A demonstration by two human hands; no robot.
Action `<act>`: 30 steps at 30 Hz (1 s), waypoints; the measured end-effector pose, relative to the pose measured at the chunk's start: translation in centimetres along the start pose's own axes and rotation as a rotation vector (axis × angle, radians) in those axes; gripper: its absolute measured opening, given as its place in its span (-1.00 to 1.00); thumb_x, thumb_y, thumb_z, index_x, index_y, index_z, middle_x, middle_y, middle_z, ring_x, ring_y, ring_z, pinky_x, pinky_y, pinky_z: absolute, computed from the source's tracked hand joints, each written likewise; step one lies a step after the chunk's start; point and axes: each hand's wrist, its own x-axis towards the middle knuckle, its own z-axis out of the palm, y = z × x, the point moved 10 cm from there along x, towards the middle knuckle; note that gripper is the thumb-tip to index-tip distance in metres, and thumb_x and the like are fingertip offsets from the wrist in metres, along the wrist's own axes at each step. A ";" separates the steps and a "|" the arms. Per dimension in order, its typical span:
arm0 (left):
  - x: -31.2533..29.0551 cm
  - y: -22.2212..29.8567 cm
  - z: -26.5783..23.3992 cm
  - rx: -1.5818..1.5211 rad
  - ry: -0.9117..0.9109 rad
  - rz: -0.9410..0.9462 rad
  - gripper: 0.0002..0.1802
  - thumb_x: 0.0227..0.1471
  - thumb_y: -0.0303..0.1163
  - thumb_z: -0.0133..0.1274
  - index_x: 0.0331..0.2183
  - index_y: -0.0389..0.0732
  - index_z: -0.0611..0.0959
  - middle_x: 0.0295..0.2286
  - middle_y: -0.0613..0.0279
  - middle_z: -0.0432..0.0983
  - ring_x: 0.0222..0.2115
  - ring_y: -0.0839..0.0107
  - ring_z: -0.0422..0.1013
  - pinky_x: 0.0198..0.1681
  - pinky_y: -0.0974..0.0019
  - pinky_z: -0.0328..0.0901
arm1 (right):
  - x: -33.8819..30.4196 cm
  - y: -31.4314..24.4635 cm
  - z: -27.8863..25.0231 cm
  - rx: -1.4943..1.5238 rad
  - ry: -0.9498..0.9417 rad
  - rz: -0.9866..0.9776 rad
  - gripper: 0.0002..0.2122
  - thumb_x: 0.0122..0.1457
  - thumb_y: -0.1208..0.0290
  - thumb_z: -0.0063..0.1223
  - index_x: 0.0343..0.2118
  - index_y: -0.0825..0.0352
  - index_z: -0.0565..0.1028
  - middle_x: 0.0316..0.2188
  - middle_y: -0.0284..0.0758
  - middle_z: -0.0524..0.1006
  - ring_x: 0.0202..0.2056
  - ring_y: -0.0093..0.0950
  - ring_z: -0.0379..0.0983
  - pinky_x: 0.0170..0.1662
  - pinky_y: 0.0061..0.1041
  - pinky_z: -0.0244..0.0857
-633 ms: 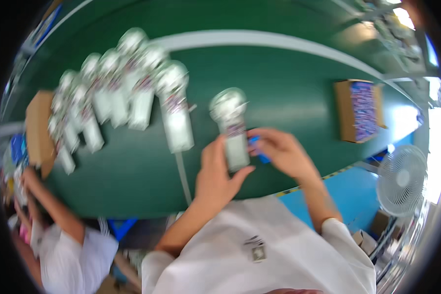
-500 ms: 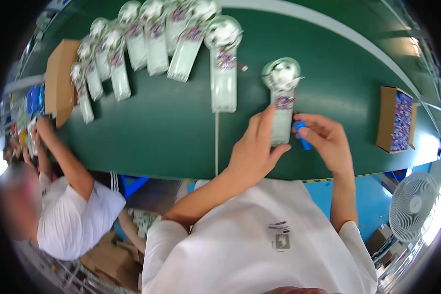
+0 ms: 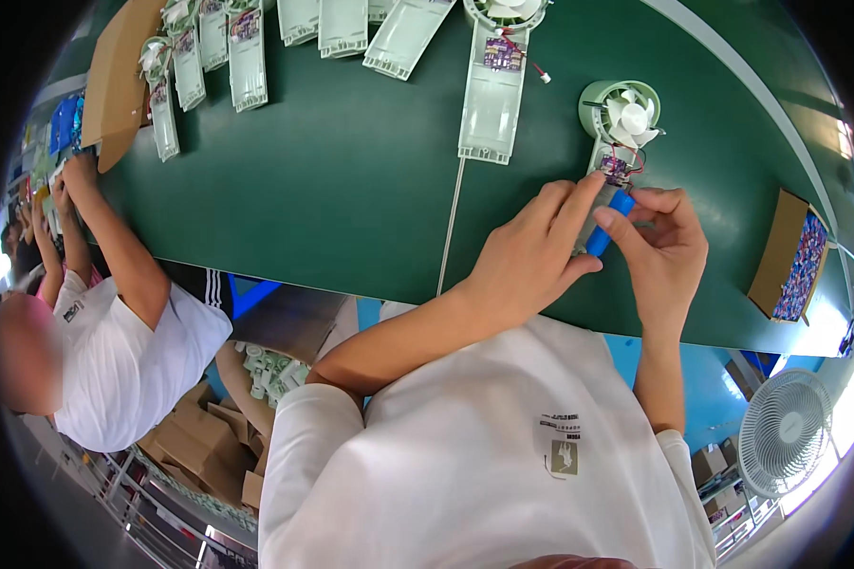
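A pale green handheld-fan casing [image 3: 590, 116] lies before me on the green table, its round head pointing away. White fan blades [image 3: 633, 118] sit in that head, with a purple circuit board [image 3: 613, 169] and red and black wires below. My left hand [image 3: 531, 247] grips the handle part from its left side, fingers along the edge and thumb near the lower end. Between thumb and fingers of my right hand [image 3: 672, 248] is a blue cylindrical battery [image 3: 599, 241], held slanting over the handle cavity. Whether it touches the inside is hidden by my fingers.
Another fan casing [image 3: 490, 104] with a loose wire plug lies to the left. Several more casings [image 3: 249, 71] are lined up beyond it. A carton of small parts [image 3: 771, 256] stands at right, another carton [image 3: 120, 85] at far left. A co-worker [image 3: 128, 351] works at left.
The view has shifted, so the table's contents sit differently in it. My right hand has brought the battery from beside the casing to over its handle. My left hand still grips the casing.
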 end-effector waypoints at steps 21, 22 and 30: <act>1.8 -1.9 -2.0 -0.408 -0.014 -0.196 -0.34 -0.08 -0.39 0.31 0.05 -0.25 0.41 -0.18 0.17 0.40 -0.48 0.54 0.41 -0.55 0.47 0.27 | -0.2 1.1 1.0 0.031 0.119 -0.131 -0.68 -0.01 0.67 0.28 -0.18 0.40 0.45 -0.55 -0.53 0.30 -0.55 -0.79 0.18 -0.50 -0.79 0.09; 2.1 -2.4 -1.7 -0.492 -0.020 -0.235 -0.38 -0.06 -0.37 0.30 0.03 -0.27 0.43 -0.23 0.18 0.42 -0.53 0.60 0.37 -0.57 0.50 0.23 | -0.3 1.3 0.9 0.032 0.122 -0.145 -0.62 -0.03 0.63 0.33 -0.13 0.37 0.45 -0.56 -0.54 0.30 -0.55 -0.79 0.19 -0.51 -0.78 0.11; 5.8 -3.9 0.0 -0.341 -0.151 -0.414 -0.62 0.10 -0.18 0.16 -0.37 -0.40 0.66 -0.67 0.30 0.48 -0.64 0.65 0.34 -0.62 0.47 0.20 | -0.7 -0.1 1.5 -0.264 0.060 -0.399 -0.62 0.02 0.63 0.28 -0.05 0.37 0.48 -0.54 -0.52 0.29 -0.56 -0.77 0.17 -0.54 -0.75 0.08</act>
